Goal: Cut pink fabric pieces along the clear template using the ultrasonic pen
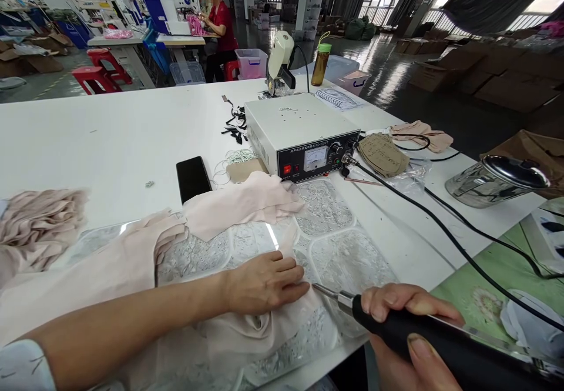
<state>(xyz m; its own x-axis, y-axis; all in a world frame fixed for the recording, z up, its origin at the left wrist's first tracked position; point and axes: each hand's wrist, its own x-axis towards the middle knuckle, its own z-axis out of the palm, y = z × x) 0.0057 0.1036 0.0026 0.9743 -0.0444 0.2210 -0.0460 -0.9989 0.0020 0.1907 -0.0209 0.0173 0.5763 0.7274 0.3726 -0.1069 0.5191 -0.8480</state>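
Observation:
My left hand (268, 282) presses down on a thin pale-pink fabric piece (238, 335), fingers curled together on its edge. My right hand (409, 314) is wrapped round an ultrasonic handpiece (396, 326) with a black handle and metal tip. That tip points left, close to my left fingertips and the fabric edge; whether it touches the cloth I cannot tell. Under the cloth lies a clear patterned mat (348, 261). Folded pink fabric (240, 206) rests just beyond my left hand, and more layers (110, 256) lie to the left.
A white control box (304, 126) with a lit red switch stands ahead, its black cable (423, 206) running to the right. Around it are a phone (194, 179), brown pattern pieces (383, 154), a glass jar (496, 182) and a bottle (321, 64). A person in red (222, 23) sits at a sewing machine.

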